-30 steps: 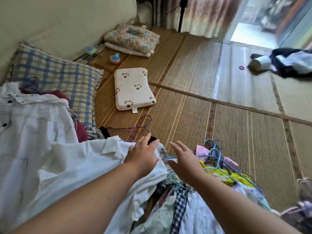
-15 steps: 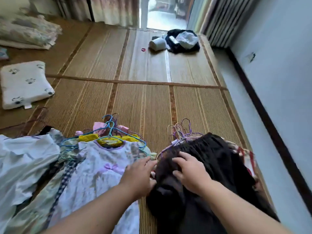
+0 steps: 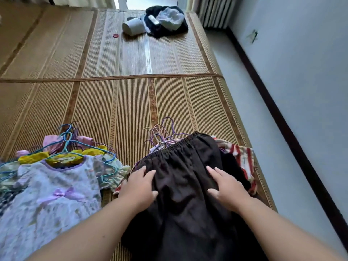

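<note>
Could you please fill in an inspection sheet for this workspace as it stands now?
Surface: striped woven mat.
Job's things: black garment with elastic waistband, lying over purple hangers.
Clutter: lilac dress on a blue hanger; striped cloth at the black garment's right edge; far off, white roll, dark clothes heap, red ring.
Grippers: left hand and right hand rest flat on the black garment, fingers straight.
Cables: nothing seen.
Surroundings: pale wall, dark skirting, radiator.

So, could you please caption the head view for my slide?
Left hand and right hand rest flat on a black garment on the mat.
</note>
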{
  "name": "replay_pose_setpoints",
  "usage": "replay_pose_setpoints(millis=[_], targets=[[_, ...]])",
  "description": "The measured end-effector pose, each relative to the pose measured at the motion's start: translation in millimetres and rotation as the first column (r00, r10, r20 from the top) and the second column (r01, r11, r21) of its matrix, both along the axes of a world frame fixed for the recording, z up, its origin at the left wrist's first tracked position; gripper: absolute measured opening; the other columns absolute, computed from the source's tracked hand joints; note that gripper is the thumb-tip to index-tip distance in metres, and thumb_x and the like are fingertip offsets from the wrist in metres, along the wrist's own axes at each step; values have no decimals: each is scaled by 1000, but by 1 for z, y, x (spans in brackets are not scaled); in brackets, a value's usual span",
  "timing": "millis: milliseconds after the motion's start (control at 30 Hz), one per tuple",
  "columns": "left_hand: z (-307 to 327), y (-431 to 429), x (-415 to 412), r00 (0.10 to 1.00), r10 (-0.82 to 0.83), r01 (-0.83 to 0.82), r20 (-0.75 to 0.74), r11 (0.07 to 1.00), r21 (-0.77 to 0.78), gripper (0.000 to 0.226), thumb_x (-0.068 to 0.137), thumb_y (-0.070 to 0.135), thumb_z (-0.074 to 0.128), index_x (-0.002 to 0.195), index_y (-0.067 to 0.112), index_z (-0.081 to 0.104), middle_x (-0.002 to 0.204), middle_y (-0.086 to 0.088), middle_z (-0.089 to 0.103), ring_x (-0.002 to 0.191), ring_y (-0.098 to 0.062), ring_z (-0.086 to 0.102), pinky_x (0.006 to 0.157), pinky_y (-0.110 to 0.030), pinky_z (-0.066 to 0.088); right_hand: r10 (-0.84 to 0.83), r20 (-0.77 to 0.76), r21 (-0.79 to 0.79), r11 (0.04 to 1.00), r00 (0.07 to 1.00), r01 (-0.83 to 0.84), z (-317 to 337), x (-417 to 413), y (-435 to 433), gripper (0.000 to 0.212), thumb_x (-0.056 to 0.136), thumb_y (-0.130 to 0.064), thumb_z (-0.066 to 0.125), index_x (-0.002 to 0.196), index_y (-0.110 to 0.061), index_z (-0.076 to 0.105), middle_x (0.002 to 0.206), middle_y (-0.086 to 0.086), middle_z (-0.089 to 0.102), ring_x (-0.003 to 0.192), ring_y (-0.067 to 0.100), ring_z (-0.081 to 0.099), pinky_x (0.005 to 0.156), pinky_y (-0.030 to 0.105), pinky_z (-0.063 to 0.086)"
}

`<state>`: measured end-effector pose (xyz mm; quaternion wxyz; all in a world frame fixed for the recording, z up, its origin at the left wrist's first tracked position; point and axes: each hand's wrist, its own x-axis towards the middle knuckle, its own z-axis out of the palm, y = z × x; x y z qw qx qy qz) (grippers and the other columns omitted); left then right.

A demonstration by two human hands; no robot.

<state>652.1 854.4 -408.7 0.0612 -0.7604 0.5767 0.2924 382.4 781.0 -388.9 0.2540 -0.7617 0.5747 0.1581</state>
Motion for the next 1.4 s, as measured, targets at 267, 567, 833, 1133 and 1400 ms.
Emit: replay_pose_setpoints(millis=[267,567,833,1133,1400], targets=[[-37,-56,11,967,245,-239,-62,967,88,86,85,52,53,150,16,11,148,-16,33,134,-34,35,109,-43,33,88,31,168,981,996,-92,-62,36,-17,69,89,-45,53,148,-37,19,159,-2,-9,145,23,12,115,37,22],[-29,-75,0,967,240,-215,-81,946,243,48,86,49,52,128,24,48,134,-18,42,123,-37,44,103,-38,37,42,25,212,976,999,-47,-57,34,-18,68,85,-45,55,146,-40,24,158,-9,-10,139,17,30,109,35,34],[5,-41,-1,783,412,-383,-466,910,161,51,59,68,58,94,32,55,108,-3,43,94,-20,49,80,-28,38,-93,192,-75,991,977,109,-16,42,-24,45,86,-34,58,131,-31,49,144,-4,39,133,15,37,107,37,34],[68,-9,-3,951,-68,-45,-301,935,-352,21,79,32,66,98,35,59,93,16,50,87,-8,54,78,-33,50,27,377,-235,970,926,67,66,78,-62,56,90,-17,56,141,-34,38,150,-6,33,139,16,26,116,48,20],[115,6,38,927,-246,58,-284,840,-539,42,77,22,72,105,51,60,93,21,50,85,0,55,74,-20,49,-1,117,3,1000,993,1,115,69,-84,16,95,-37,47,90,-26,58,89,-6,59,89,16,56,75,30,42]])
